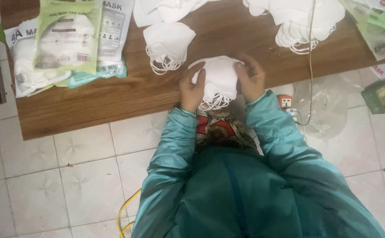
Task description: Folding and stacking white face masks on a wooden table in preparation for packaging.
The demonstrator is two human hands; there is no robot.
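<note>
Both of my hands hold a stack of white face masks [220,77] at the near edge of a low wooden table [126,94]. My left hand [193,89] grips the stack's left side with fingers curled over it. On the right side, my right hand [250,79] presses against the stack. White ear loops dangle below the stack. My sleeves are teal.
Packaged masks in green and white plastic bags [69,42] lie at the table's left. Another pile of white masks [168,44] sits behind the held stack, more at the back right [298,22]. A power strip [286,101] and clear plastic bag lie on the tiled floor.
</note>
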